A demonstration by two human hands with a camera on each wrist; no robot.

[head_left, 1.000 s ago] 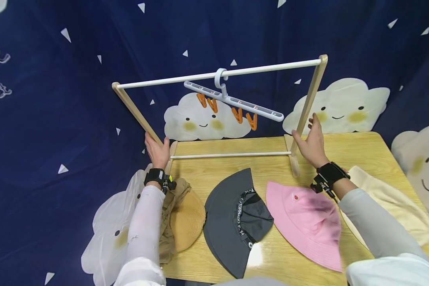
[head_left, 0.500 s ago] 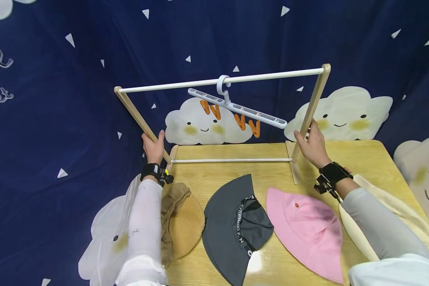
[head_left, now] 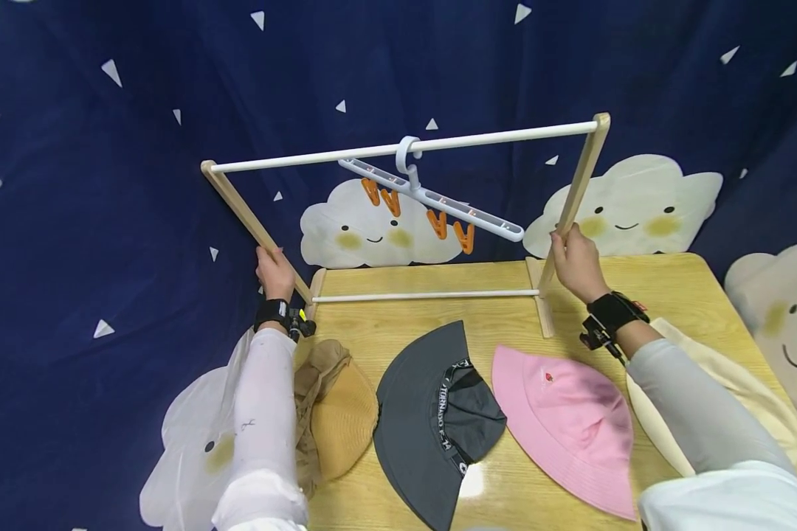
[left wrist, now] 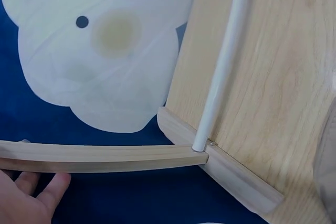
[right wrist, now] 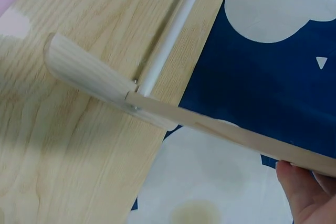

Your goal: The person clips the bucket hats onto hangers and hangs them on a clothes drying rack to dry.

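Observation:
A small wooden rack with a white top rod [head_left: 505, 137] stands at the back of the table. My left hand [head_left: 276, 274] grips its left post [head_left: 235, 203] low down; in the left wrist view that hand's fingers [left wrist: 54, 190] lie against the wood. On the other side my right hand [head_left: 579, 264] holds the right post [head_left: 581, 177], its thumb and fingers around it. A pale blue-grey hanger [head_left: 468, 212] hangs askew from the rod by its hook. Several orange clips [head_left: 464, 237] dangle beneath it.
Across the wooden table [head_left: 491, 509] lie a brown hat [head_left: 308, 435], a tan woven hat [head_left: 344, 428], a dark grey bucket hat [head_left: 405, 420], a pink bucket hat [head_left: 574, 420] and a cream hat [head_left: 724, 369], partly under my right arm. A navy curtain [head_left: 372, 59] hangs behind.
Both hands have gone from spread fingers beside the posts to a grip around them. The head view has shifted slightly; the hanger still hangs on the rod and the hats lie unchanged.

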